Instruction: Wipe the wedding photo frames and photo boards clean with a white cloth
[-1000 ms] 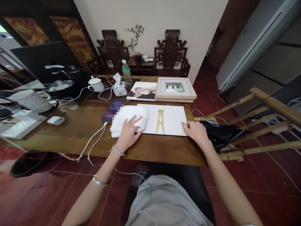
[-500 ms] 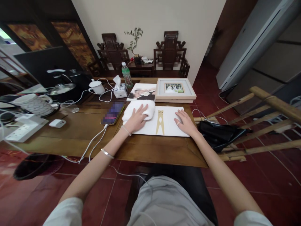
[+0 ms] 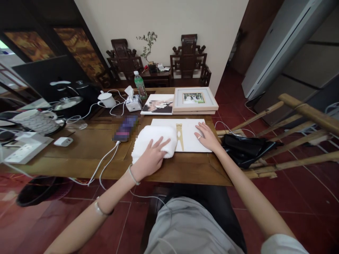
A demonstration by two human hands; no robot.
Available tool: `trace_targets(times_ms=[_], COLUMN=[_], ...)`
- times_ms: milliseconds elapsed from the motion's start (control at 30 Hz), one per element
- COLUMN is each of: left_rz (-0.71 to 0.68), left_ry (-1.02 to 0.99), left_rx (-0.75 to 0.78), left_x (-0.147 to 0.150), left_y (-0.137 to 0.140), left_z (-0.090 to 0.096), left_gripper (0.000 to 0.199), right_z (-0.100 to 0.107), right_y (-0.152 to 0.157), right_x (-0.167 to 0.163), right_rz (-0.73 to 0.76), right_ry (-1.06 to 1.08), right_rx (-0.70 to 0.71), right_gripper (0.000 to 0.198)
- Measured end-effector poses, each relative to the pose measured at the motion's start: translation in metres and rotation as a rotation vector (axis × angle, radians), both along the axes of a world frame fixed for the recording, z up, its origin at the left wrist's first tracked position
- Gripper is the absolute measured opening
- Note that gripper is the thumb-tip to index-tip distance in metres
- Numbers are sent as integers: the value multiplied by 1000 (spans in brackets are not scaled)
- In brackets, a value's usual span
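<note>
My left hand (image 3: 151, 158) lies palm down with its fingers spread on a folded white towel (image 3: 145, 139). The towel covers the left part of a white rectangular board (image 3: 192, 135) on the wooden table and reaches over its front edge. Flat on the board is a gold, long-legged animal-shaped figure (image 3: 180, 131), its left side close against the towel. My right hand (image 3: 207, 137) rests on the board's right side, fingers stretched out, touching the surface and holding nothing.
Behind the board are a photo panel (image 3: 159, 107) and a framed picture (image 3: 194, 106). To the left lie a phone (image 3: 125, 128), a tissue box (image 3: 134, 103), a bottle (image 3: 140, 84), a lidded cup (image 3: 106, 100), a charger (image 3: 63, 141) and cables. A bamboo chair (image 3: 302, 113) stands right.
My left hand and the towel have slid toward me, uncovering the board's upper left part. My right hand stays in place on the board.
</note>
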State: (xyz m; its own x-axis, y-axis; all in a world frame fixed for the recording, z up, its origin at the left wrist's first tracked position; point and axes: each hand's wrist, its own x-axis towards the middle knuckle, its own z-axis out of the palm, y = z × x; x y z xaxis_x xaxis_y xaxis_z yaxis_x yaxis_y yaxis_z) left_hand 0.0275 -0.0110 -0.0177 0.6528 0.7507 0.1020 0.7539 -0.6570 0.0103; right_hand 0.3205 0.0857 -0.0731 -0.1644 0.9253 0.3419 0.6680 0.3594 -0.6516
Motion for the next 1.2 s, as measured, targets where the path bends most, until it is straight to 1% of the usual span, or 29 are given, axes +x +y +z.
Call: trace_targets(times_ms=[67,133,233,300,367,433,633,700,733,767,833,1000,1067,1133,1200], left_rz=[28,68,92,106,121,120,41,21,18,21,35,88,112,128,127], left_ry=[-1,-1,-26,-48,-59,-64,-53,-47,-50,-56,-70,-64,-67,-72,-70], left_rx=[-12,-27,-35,-29,-23,-19,-23,-46,-60,-73,-91,-79,-69,-53,-36], left_x=[1,3,5,6,6,5,-2,-3,-4,-4,-3,2,3,4,4], left_y=[21,53,99,116,118,102,7,-11,-14,-12,3,76,98,108,104], left_z=[-2,-4,-7,-9,-11,-11,-5,-3,-2,-1,0,-4,-6,-9,-10], left_gripper=[37,37,37,37,38,38,36,37,38,38,38,35,36,37,37], right_z=[1,2,3,4,4,3,1,1,1,2,2,3,3,3,2], right_y=[0,-1,-1,-1,-1,-1,-1,-1,-1,-1,-1,-2,-2,-2,-1], right_x=[1,1,2,3,3,3,1,1,1,1,2,3,4,4,4], right_rz=[-4,0,21,26,21,17,11,9,9,9,6,7,8,9,14], right_ry=[0,-16,-35,-26,-14,-9,2,2,5,11,26,7,-6,-14,-17], right_rx=[-2,-9,-19,-13,-5,0,11,17,17,16,10,12,18,19,17], right_gripper=[43,45,48,48,47,46,44,44,44,44,43,43,44,44,44])
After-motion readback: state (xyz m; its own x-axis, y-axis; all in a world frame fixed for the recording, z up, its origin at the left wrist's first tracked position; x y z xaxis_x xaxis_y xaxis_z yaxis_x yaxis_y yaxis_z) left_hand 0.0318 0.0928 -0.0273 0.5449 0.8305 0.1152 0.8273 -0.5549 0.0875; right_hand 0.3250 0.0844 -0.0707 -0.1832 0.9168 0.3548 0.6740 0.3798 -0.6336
